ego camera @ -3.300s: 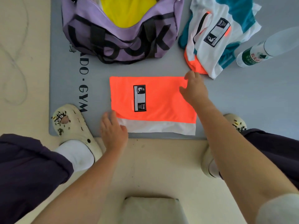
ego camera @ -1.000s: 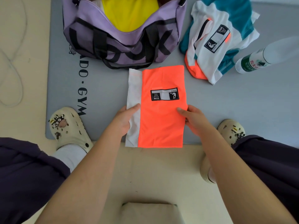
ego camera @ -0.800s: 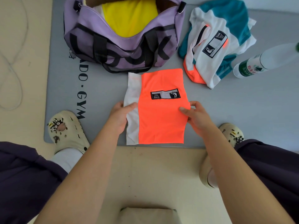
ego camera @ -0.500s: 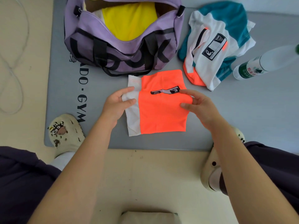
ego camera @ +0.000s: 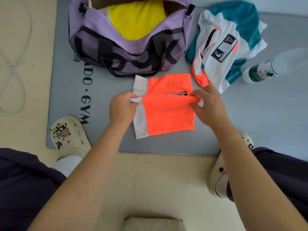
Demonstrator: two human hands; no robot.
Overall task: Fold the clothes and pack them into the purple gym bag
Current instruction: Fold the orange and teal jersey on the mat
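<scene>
An orange garment (ego camera: 168, 114) with a white band on its left lies on the grey gym mat (ego camera: 250, 117), creased across its middle. My left hand (ego camera: 122, 109) pinches the white edge at the crease. My right hand (ego camera: 208, 105) pinches the orange right edge at the same height. The raised crease hides most of the black label. The purple gym bag (ego camera: 126, 47) stands open just beyond, with a yellow garment (ego camera: 136, 19) inside. A crumpled white, teal and orange garment (ego camera: 226, 45) lies to the bag's right.
A plastic water bottle (ego camera: 266, 69) lies on the mat at the far right. My feet in cream clogs (ego camera: 70, 137) stand at the mat's near edge, one each side. A thin cable (ego camera: 15, 64) loops on the beige floor at left. A grey cushion-like edge (ego camera: 153, 224) shows at the bottom.
The garment was turned a quarter so the white band is on the left. Both hands then took hold of its side edges and lifted the middle into a crease, drawing the near half towards the bag.
</scene>
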